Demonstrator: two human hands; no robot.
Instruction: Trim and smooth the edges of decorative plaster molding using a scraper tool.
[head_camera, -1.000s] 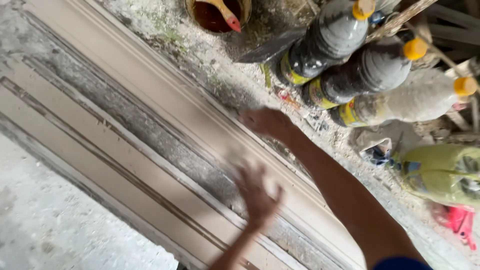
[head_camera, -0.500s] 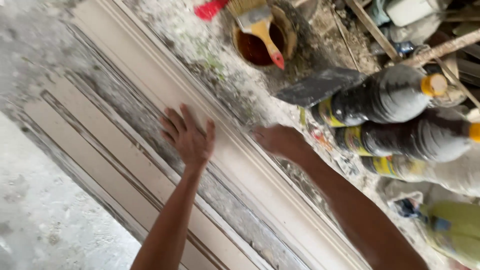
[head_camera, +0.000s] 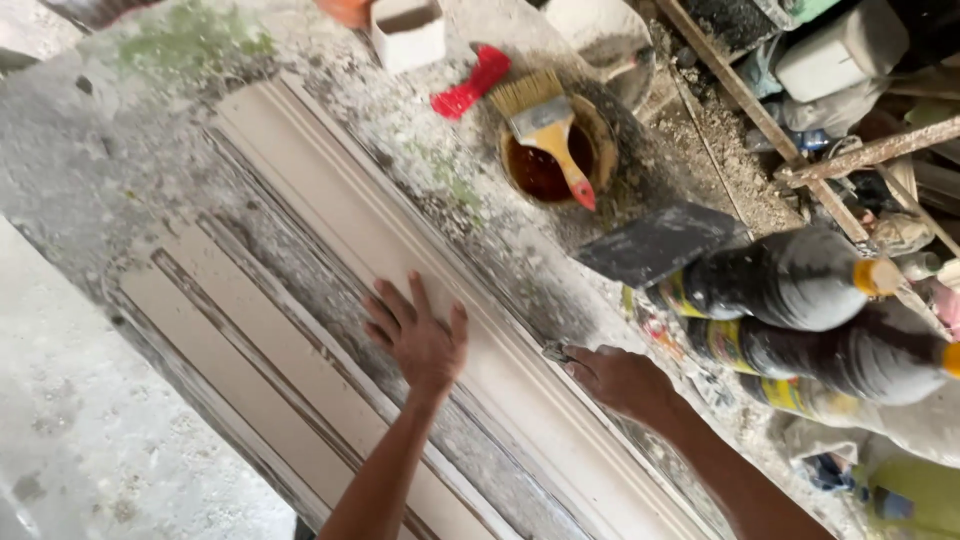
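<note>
- While our left hand (head_camera: 420, 340) lies flat with its fingers spread on the long pale moulding (head_camera: 400, 270), it seems to be steadying or feeling the piece; its grip is fully open and has hold of nothing.
- Our right hand (head_camera: 615, 378) rests at the moulding's edge, toward 3 o'clock of the left hand. Its fingers are curled around something small and grey at their tips; we cannot tell what that is, nor how tightly the grip closes.
- This moulding runs aslant across the dusty worktop (head_camera: 70, 180), from 11 o'clock down to 5 o'clock. A second, grooved strip (head_camera: 250, 360) lies alongside it at 7 o'clock, the two placed parallel.
- Toward 1 o'clock of the left hand stands a round tin (head_camera: 552, 160) holding dark brown liquid. A paintbrush (head_camera: 545, 125) with a yellow and red handle lies across its rim, bristles away from us, probably parked there to keep the wet end off the dusty surface.
- Beside the tin, at its 10 o'clock, lies a red handle (head_camera: 470, 83); we cannot tell what tool it belongs to.
- At 12 o'clock stands a small white square tub (head_camera: 408, 30), open at the top, its contents not visible.
- Dark flat sheet (head_camera: 655, 243) lies near the tin, at its 5 o'clock.
- Two dark plastic bottles (head_camera: 790, 280) with orange caps lie on their sides at 3 o'clock, stacked close together, filled with dark liquid.
</note>
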